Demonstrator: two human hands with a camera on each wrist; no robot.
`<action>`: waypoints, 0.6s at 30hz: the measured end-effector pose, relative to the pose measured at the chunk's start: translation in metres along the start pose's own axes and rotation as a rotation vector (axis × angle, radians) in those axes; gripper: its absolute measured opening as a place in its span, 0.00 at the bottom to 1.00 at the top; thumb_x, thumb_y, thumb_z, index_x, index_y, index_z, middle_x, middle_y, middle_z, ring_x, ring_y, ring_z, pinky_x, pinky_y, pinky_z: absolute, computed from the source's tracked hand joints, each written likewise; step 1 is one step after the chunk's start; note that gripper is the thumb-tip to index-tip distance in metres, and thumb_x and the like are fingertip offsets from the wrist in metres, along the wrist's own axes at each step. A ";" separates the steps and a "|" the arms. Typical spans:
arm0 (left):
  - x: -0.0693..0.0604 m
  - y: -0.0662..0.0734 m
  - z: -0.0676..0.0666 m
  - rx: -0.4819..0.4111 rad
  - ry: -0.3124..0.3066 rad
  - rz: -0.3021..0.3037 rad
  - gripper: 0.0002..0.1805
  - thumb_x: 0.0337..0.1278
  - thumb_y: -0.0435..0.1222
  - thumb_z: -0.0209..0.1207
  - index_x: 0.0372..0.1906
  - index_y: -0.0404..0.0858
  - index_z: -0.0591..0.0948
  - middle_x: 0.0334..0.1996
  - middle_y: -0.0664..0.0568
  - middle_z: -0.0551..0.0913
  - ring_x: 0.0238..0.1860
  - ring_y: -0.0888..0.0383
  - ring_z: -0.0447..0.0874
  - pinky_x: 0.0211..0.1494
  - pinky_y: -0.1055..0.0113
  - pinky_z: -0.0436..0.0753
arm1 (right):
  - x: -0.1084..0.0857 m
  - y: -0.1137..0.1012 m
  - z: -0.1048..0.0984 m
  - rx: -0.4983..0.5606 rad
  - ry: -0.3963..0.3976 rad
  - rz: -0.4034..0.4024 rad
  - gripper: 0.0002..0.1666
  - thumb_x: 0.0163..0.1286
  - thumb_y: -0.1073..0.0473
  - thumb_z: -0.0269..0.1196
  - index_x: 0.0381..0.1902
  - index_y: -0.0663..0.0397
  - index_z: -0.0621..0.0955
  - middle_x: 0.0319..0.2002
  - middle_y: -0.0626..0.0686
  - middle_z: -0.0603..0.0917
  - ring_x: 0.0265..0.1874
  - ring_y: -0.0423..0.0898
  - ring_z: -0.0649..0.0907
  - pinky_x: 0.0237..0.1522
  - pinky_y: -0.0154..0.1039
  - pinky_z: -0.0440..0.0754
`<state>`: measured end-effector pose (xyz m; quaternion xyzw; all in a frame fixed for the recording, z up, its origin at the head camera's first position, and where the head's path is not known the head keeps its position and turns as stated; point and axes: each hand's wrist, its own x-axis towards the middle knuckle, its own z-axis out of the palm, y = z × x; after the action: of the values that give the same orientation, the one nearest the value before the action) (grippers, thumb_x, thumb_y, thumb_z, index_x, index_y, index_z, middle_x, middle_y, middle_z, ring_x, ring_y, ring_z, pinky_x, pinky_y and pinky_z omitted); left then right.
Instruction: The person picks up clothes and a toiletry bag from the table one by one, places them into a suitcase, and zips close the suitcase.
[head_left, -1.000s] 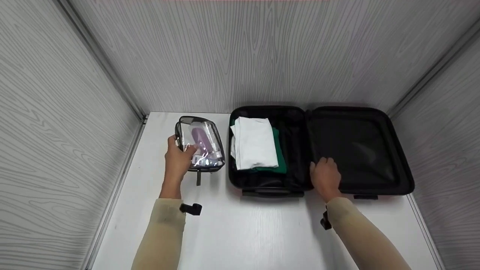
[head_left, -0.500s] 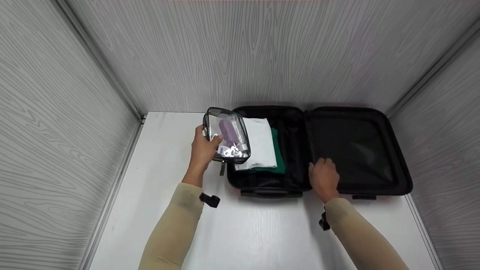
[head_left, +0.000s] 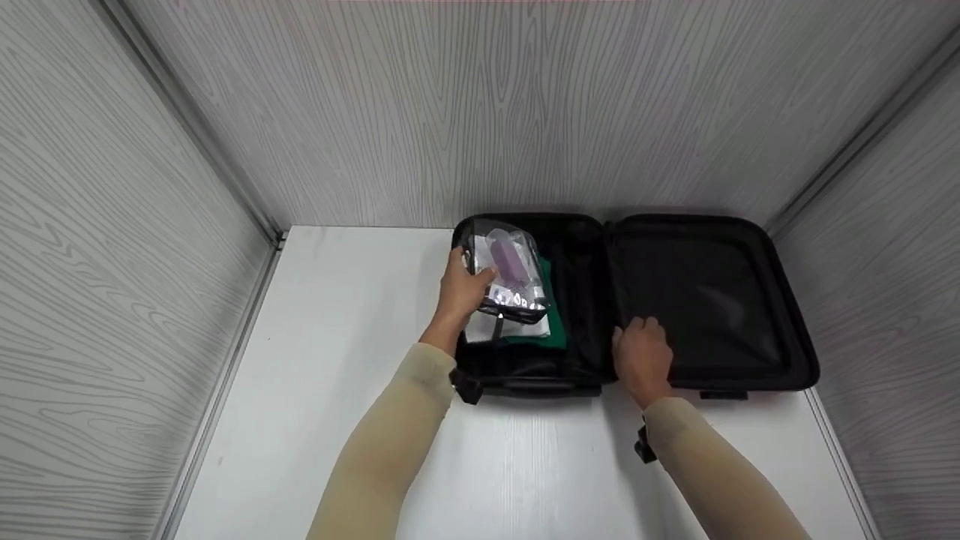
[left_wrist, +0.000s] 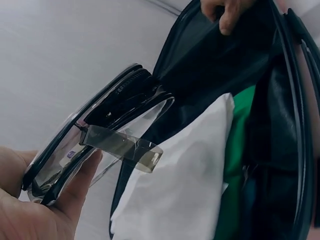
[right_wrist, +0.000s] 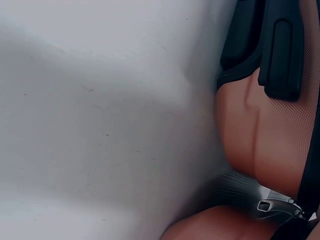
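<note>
A clear pouch (head_left: 531, 264) with black edging is pinched by the left hand (head_left: 463, 289), the thumb laid on its top and the fingers set beneath its left side. The near edge of the open black-lined suitcase (head_left: 589, 300) is gripped by the right hand (head_left: 643, 356), its fingers curled over the rim where the two halves meet. Just right of the left hand, a purple item (head_left: 508, 259) is seen through the pouch, and a strap (left_wrist: 122, 145) is hung from its near end. The pouch is held over a folded white cloth (left_wrist: 175, 180), by which a green cloth (head_left: 556, 330) is partly covered; both are contained in the suitcase half between the hands. The other half (head_left: 697, 292) is laid open to the right of and beyond the right hand. Below that hand, an orange-toned shell (right_wrist: 265, 135) and a zipper pull (right_wrist: 275, 205) are shown by the right wrist view. The suitcase is carried by a white counter (head_left: 337, 337), also seen left of the left hand. Beyond both hands, the counter is bordered by a wood-grained wall (head_left: 510, 112).
</note>
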<state>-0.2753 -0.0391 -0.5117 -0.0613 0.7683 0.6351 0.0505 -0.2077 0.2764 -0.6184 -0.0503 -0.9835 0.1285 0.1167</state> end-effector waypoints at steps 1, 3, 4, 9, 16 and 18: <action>0.001 0.000 0.005 0.008 -0.012 0.000 0.46 0.73 0.38 0.61 0.86 0.36 0.50 0.80 0.35 0.63 0.73 0.43 0.72 0.72 0.50 0.75 | 0.000 0.000 0.000 0.001 0.006 -0.003 0.23 0.82 0.53 0.57 0.43 0.74 0.79 0.39 0.70 0.78 0.38 0.67 0.82 0.32 0.63 0.85; 0.002 0.000 0.015 0.021 -0.040 0.007 0.46 0.73 0.37 0.61 0.86 0.38 0.49 0.80 0.36 0.63 0.74 0.42 0.71 0.73 0.50 0.75 | 0.000 0.000 0.001 0.005 0.016 -0.009 0.23 0.82 0.53 0.57 0.42 0.74 0.78 0.39 0.69 0.78 0.37 0.67 0.82 0.32 0.63 0.85; 0.002 0.000 0.020 0.025 -0.056 0.010 0.46 0.73 0.37 0.61 0.86 0.38 0.49 0.80 0.36 0.63 0.74 0.42 0.71 0.72 0.50 0.75 | 0.000 0.001 0.001 0.006 0.021 -0.012 0.23 0.82 0.53 0.57 0.42 0.74 0.78 0.39 0.69 0.78 0.37 0.67 0.82 0.32 0.63 0.84; 0.002 -0.007 0.043 0.090 -0.135 0.040 0.44 0.74 0.35 0.58 0.86 0.41 0.49 0.81 0.39 0.63 0.79 0.45 0.66 0.74 0.50 0.73 | -0.001 0.002 0.002 0.010 0.037 -0.020 0.22 0.81 0.54 0.58 0.41 0.74 0.78 0.39 0.69 0.78 0.37 0.67 0.82 0.31 0.65 0.84; 0.000 -0.024 0.067 0.126 -0.212 0.053 0.44 0.74 0.31 0.53 0.87 0.42 0.44 0.80 0.37 0.64 0.77 0.43 0.68 0.72 0.51 0.74 | -0.001 0.002 0.002 -0.006 0.045 -0.025 0.22 0.82 0.54 0.58 0.41 0.74 0.79 0.38 0.70 0.78 0.38 0.67 0.82 0.31 0.64 0.85; 0.000 -0.028 0.073 0.150 -0.204 0.034 0.45 0.73 0.30 0.52 0.87 0.41 0.43 0.79 0.35 0.65 0.75 0.42 0.71 0.70 0.52 0.76 | -0.002 0.003 0.002 -0.027 0.044 -0.025 0.23 0.82 0.53 0.58 0.40 0.74 0.79 0.38 0.70 0.78 0.37 0.67 0.83 0.30 0.63 0.85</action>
<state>-0.2706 0.0275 -0.5522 0.0203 0.8056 0.5794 0.1220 -0.2063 0.2785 -0.6211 -0.0423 -0.9829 0.1124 0.1393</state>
